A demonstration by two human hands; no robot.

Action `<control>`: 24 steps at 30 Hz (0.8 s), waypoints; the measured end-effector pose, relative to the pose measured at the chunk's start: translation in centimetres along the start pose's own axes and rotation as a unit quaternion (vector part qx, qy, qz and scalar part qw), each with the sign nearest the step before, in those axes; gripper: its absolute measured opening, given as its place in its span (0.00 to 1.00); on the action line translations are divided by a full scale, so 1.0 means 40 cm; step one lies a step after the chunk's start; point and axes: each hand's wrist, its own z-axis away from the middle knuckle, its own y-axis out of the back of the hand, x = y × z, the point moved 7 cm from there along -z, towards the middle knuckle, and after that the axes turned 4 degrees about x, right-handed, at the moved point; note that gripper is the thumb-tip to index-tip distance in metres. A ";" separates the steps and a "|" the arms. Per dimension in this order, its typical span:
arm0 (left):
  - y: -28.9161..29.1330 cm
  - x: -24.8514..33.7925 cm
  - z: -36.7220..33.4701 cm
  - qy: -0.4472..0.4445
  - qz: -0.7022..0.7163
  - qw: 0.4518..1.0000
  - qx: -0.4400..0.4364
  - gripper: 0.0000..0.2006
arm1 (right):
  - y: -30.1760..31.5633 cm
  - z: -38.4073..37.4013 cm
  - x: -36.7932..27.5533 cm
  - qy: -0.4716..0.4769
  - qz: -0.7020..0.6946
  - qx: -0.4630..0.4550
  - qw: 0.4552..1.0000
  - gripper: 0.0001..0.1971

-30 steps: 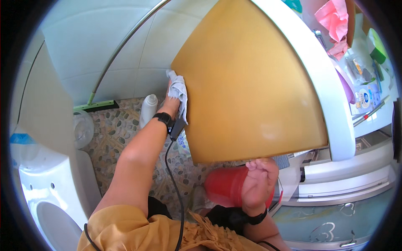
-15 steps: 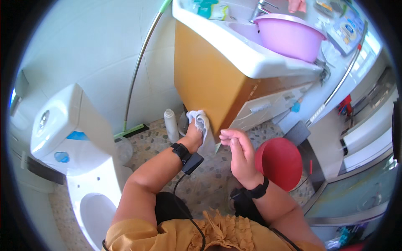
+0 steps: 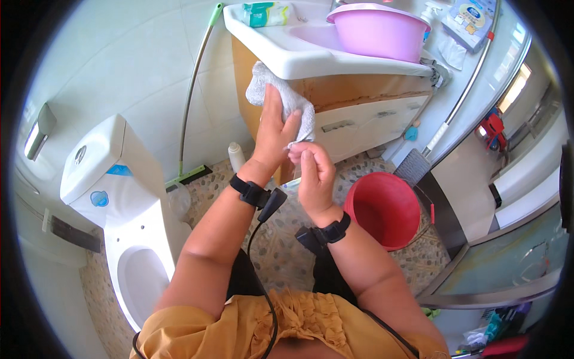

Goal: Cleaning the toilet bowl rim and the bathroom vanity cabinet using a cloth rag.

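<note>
A light grey cleaning cloth point(image 3: 286, 96) hangs in front of the near corner of the sink cabinet point(image 3: 353, 105), just under the white basin's rim point(image 3: 293, 63). My left hand point(image 3: 274, 133) holds it from below, thumb and fingers against the fabric. At the cloth's lower end, my right hand point(image 3: 314, 170) pinches its edge, fingers curled. The cabinet has a wooden side and a white front with handles; a brown, worn strip runs beneath the basin.
A pink tub point(image 3: 379, 33) sits in the basin. On the pebbled floor stand a red bucket point(image 3: 382, 209), a white bottle point(image 3: 236, 157) and a toilet point(image 3: 122, 209). A squeegee point(image 3: 186, 107) leans on the left wall; a long-handled mop point(image 3: 457, 93) leans at right.
My left hand has lifted the cloth from low beside the cabinet up to its top corner. My right hand has come left and taken the cloth's edge. The view has shifted.
</note>
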 end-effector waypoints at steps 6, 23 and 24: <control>-0.087 -0.110 0.270 0.115 0.011 0.992 0.049 0.38 | 0.021 -0.004 0.002 -0.026 -0.040 0.023 0.999 0.12; -0.112 -0.261 0.308 0.246 0.098 0.963 0.056 0.40 | -0.014 -0.006 0.041 -0.046 -0.027 -0.083 0.995 0.12; -0.102 -0.249 0.292 0.211 0.049 0.975 0.053 0.40 | -0.013 -0.005 0.033 -0.036 -0.028 -0.086 0.995 0.12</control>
